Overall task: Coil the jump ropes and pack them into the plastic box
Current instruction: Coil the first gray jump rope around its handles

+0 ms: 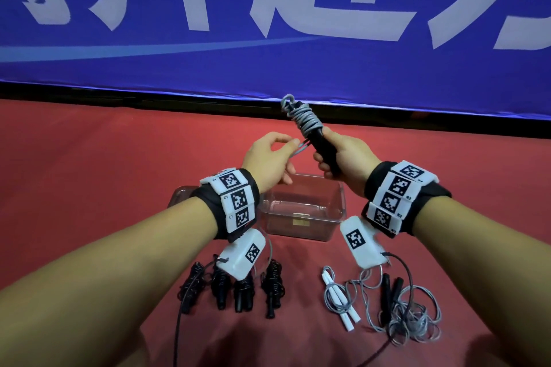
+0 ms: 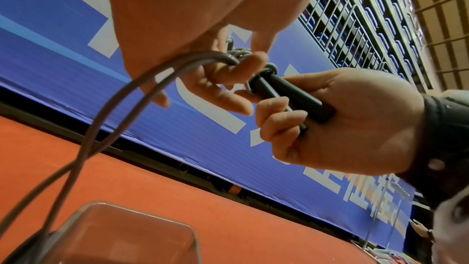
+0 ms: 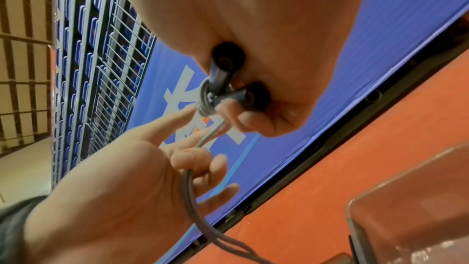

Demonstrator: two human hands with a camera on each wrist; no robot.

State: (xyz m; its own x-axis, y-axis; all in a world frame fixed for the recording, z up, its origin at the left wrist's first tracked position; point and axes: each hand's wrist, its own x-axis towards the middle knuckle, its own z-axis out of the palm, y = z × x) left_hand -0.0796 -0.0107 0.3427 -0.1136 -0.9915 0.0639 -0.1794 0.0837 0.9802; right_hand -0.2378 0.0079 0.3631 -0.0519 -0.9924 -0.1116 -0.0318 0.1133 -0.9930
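Two black jump-rope handles [image 1: 323, 146] are clenched together in the right hand [image 1: 343, 158], grey cord [image 1: 308, 121] being wound around their upper ends. A loose double strand of that cord is pinched by the left hand [image 1: 269, 159] just beside the handles. Below both hands, the clear plastic box [image 1: 301, 211] is set on the red floor [image 1: 89, 173], open. Nearer the person, four coiled black ropes [image 1: 235, 286], a white-handled rope [image 1: 340, 298] and an uncoiled grey rope [image 1: 408, 313] are laid.
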